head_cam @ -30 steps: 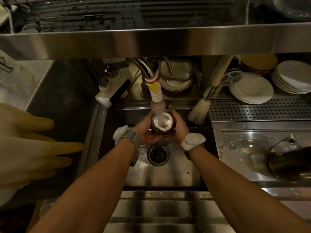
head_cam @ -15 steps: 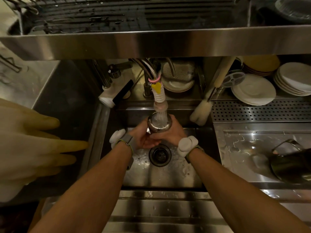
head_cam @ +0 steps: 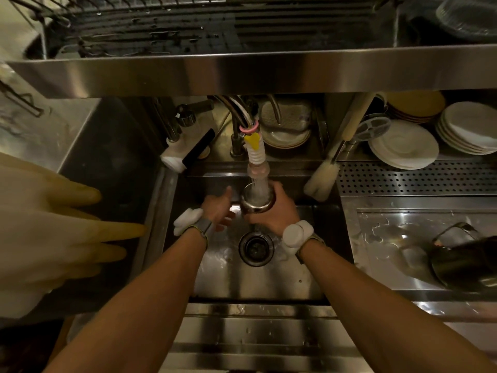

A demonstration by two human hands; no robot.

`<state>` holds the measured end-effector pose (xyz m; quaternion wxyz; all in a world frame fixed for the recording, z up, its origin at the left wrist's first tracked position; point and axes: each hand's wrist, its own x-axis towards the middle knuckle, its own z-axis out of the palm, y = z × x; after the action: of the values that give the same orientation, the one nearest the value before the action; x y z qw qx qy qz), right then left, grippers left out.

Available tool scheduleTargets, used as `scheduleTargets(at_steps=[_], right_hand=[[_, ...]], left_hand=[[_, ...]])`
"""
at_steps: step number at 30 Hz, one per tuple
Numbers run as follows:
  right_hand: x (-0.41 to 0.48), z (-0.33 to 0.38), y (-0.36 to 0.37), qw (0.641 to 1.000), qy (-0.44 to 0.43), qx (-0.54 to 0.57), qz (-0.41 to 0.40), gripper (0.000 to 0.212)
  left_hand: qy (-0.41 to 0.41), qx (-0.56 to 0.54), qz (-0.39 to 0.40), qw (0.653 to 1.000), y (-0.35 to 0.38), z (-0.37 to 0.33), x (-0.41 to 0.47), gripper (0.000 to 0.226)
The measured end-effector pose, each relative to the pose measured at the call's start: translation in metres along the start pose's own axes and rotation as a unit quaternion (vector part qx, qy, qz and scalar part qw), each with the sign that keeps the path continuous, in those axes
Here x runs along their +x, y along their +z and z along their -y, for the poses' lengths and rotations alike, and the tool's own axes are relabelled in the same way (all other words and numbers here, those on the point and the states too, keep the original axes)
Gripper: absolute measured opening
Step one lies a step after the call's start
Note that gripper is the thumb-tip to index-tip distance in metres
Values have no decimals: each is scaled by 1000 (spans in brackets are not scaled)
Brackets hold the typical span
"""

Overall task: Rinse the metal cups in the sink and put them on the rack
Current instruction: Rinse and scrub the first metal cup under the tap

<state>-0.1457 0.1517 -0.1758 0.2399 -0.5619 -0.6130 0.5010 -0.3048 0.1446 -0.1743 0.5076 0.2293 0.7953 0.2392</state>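
Under the tap nozzle (head_cam: 256,162), over the far part of the sink (head_cam: 269,278), I hold the metal cup (head_cam: 256,201) upright with its mouth turned up into the stream. My right hand (head_cam: 278,212) is wrapped round its wall from the right and near side. My left hand (head_cam: 217,208) hangs just left of the cup, fingers loose and spread, thumb up, holding nothing and, as far as I can tell, not touching it. What counts next is the way up: the rack (head_cam: 161,28) sits on the shelf above and beyond the tap. I judge the cup's long axis, now vertical, must tip to drain before the lift, and the right hand is placed for that.
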Motion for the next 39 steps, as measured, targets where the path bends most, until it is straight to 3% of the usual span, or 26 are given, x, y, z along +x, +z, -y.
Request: scheduleTargets(at_steps=[3, 7, 12, 15, 17, 22, 27, 31, 36, 39], right_hand=[[-1, -6, -4, 1000, 9, -20, 14, 90], [-15, 3, -12, 998, 32, -8, -50, 92], [-9, 13, -9, 998, 16, -60, 14, 93], [-8, 8, -20, 998, 35, -57, -21, 93], [-2, 13, -17, 998, 31, -37, -48, 94], [-2, 17, -10, 996, 21, -73, 41, 93], [1, 13, -18, 998, 38, -51, -22, 96], [-2, 18, -6, 996, 24, -67, 48, 95], [-5, 11, -19, 997, 49, -49, -27, 90], [-4, 20, -12, 997, 33, -69, 14, 88]], left_hand=[[25, 22, -7, 999, -3, -6, -4, 57], [74, 61, -4, 995, -8, -5, -24, 45], [75, 44, 22, 996, -8, -22, -25, 41], [78, 46, 18, 996, -5, -25, -27, 34], [97, 72, -2, 993, -5, -24, -27, 38], [115, 89, -12, 989, -15, -19, -23, 36], [115, 82, -10, 990, -14, -12, -22, 36], [93, 56, -4, 994, -13, -16, -23, 27], [117, 57, 3, 991, -13, -17, -24, 28], [124, 67, 4, 990, -13, -16, -25, 28]])
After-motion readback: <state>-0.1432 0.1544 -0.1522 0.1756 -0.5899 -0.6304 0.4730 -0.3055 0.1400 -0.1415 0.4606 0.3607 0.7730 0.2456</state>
